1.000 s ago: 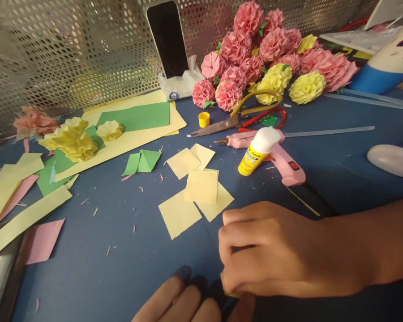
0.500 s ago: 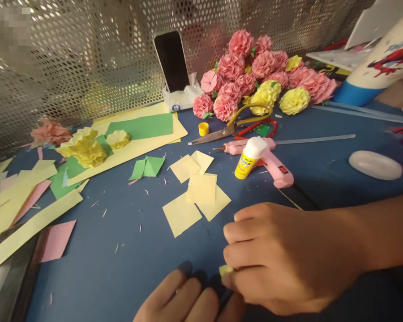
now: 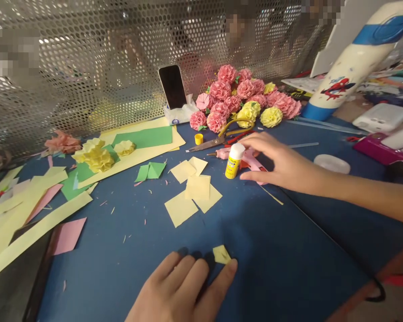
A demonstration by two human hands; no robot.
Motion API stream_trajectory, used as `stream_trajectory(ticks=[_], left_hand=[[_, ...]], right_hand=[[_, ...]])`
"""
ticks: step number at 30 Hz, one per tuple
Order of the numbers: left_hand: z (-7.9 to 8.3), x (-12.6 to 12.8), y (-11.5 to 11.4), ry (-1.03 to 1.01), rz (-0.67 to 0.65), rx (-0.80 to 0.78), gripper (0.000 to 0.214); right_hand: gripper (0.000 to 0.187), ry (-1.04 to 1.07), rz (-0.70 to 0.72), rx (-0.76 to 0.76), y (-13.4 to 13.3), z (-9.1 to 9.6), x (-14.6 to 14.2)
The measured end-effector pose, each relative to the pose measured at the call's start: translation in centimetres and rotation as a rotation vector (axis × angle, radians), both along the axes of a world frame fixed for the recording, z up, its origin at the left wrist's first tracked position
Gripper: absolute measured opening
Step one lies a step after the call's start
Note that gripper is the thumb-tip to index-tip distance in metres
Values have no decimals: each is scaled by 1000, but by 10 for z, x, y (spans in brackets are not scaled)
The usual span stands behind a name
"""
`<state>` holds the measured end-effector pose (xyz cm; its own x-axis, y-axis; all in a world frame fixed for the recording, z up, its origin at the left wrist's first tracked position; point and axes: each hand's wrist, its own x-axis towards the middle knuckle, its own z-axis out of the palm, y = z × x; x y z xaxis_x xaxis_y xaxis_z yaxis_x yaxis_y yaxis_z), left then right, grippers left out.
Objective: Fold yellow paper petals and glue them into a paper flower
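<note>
My left hand [image 3: 181, 290] is near the front of the blue table, its fingers curled. Its thumb tip is on one corner of a small folded yellow paper [image 3: 220, 253]. Farther back, my right hand [image 3: 272, 161] reaches in from the right, thumb and fingers spread around the right side of an upright glue stick [image 3: 233, 162] with a white top. Whether it touches the stick is unclear. Behind that hand lies a pink glue gun [image 3: 253, 162], partly covered. Several pale yellow paper squares [image 3: 181, 208] lie left of the glue stick.
Scissors [image 3: 210, 144] and a yellow cap [image 3: 199, 139] lie behind the glue stick. Paper flowers [image 3: 221, 91], a phone [image 3: 173, 87] and a tilted bottle [image 3: 339, 85] stand at the back. Paper strips [image 3: 40, 237] cover the left side. A black cord [image 3: 322, 226] crosses the right.
My right hand has left the folded yellow paper, moved forward to the glue stick and opened. My left hand stays at the paper. The view has shifted, showing more of the right side.
</note>
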<state>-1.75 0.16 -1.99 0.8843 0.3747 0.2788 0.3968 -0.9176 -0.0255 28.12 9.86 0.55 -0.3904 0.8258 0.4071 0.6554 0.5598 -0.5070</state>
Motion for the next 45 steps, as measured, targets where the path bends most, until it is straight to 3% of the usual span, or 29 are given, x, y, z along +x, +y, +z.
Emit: stream_trajectory(ticks=[4, 9, 11, 15, 19, 21, 27, 36, 45], left_hand=[[0, -1, 0, -32, 50, -45, 43], [-3, 0, 0, -78, 60, -80, 47], [-6, -1, -1, -87, 67, -93, 47], [-9, -4, -2, -72, 68, -122, 49], [-8, -5, -2, -80, 66, -134, 49], [-6, -4, -2, -78, 70, -133, 47], [5, -2, -1, -12, 93, -184, 36], [4, -2, -1, -40, 85, -180, 38], [-1, -3, 0, -65, 53, -191, 46]], right_hand=[[21, -43, 64, -85, 7, -4, -17], [30, -203, 310, 82, -14, 27, -33], [30, -225, 423, 66, -25, 40, -38], [19, -31, 476, -186, -39, 48, -52], [15, 141, 485, -448, -41, 34, -67], [18, 160, 530, -492, -42, 25, -72], [19, 100, 633, -400, -44, 10, -81], [14, 66, 616, -364, -48, 4, -77], [13, 87, 516, -281, -45, 21, -64]])
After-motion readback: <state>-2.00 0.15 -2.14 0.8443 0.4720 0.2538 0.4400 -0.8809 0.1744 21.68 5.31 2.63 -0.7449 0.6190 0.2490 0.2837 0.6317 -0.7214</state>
